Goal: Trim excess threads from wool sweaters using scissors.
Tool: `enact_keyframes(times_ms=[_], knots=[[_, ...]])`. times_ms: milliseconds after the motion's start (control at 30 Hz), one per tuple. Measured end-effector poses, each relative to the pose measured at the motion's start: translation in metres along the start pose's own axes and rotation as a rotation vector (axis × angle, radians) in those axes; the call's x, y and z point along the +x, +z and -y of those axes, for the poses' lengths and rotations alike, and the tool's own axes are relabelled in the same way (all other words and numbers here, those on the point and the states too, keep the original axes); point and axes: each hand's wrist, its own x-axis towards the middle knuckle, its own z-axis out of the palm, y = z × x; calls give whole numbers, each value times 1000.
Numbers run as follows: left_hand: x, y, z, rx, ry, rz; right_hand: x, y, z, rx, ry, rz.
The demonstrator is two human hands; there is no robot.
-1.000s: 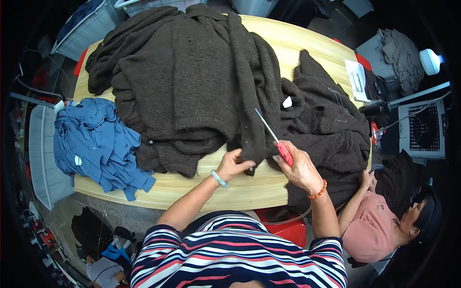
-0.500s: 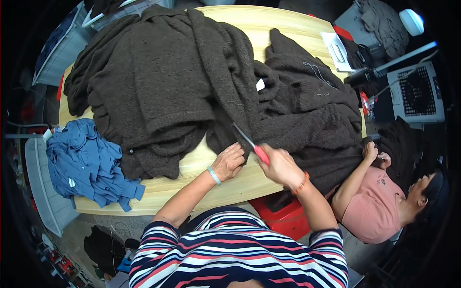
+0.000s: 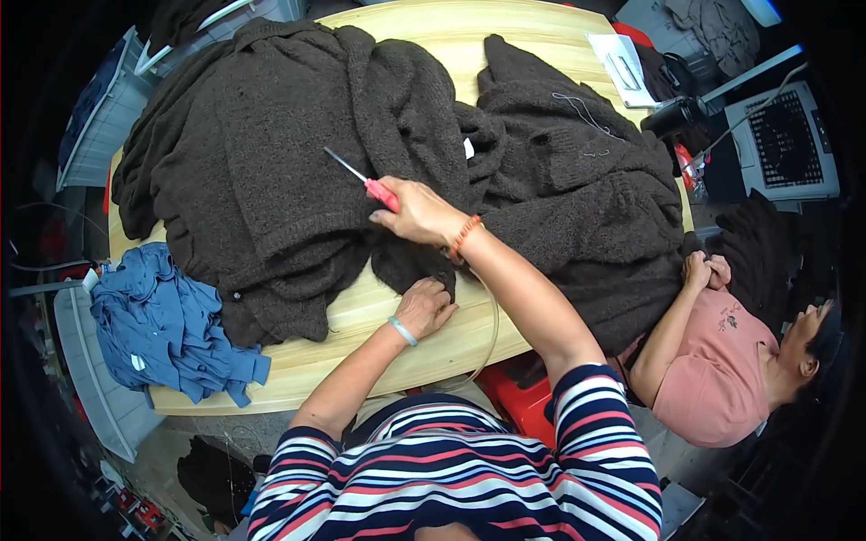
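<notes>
A dark brown knit sweater (image 3: pixel 280 135) lies heaped across the table. My right hand (image 3: pixel 417 214) is closed round a pink-handled tool (image 3: pixel 380 193) with a thin metal shaft pointing up and left over the knit. Its exact kind is not clear. Below it, my left hand (image 3: pixel 424 308) has its fingers bent on a lower flap of the sweater (image 3: pixel 406 268), near the table's front edge. A thin pale tube or cord (image 3: pixel 494 329) hangs in a curve from near my right wrist.
More brown knitwear (image 3: pixel 577 198) with loose pale thread covers the right side of the table (image 3: pixel 370 361). Blue garments (image 3: pixel 162 325) lie at the left, by a grey bin (image 3: pixel 90 361). A co-worker in pink (image 3: pixel 717 379) sits at the right. A red stool (image 3: pixel 519 401) stands below the edge.
My right hand has moved up and left with the pink-handled tool, off the lower flap and over the main heap. My left hand stays almost in place, slightly lower.
</notes>
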Motion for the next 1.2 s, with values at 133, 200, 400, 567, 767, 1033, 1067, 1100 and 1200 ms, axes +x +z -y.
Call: enact_keyframes(times_ms=[133,200,400,567,767,1033,1067,1100,1200], knots=[[-13,2,9,-129,-128,-64,15,-36,-37,30,145,-301],[-11,1,3,-244,-329,-153,1,-70,-72,-1,335,-335],[0,16,2,-301,-471,-274,-34,-67,-86,-172,292,-392],[-1,23,-7,-231,-465,-297,-5,-24,-12,-286,172,-315],[-13,22,3,-346,-583,-320,34,-49,-59,-160,407,-388],[2,-2,-2,-9,-302,-85,-11,-97,-148,68,457,-491],[12,-13,-9,133,-269,-101,-9,-95,-147,50,453,-478],[23,-28,-14,280,-230,-118,-7,-92,-145,34,446,-468],[73,-55,-8,348,-13,-205,-5,-92,-153,11,465,-458]])
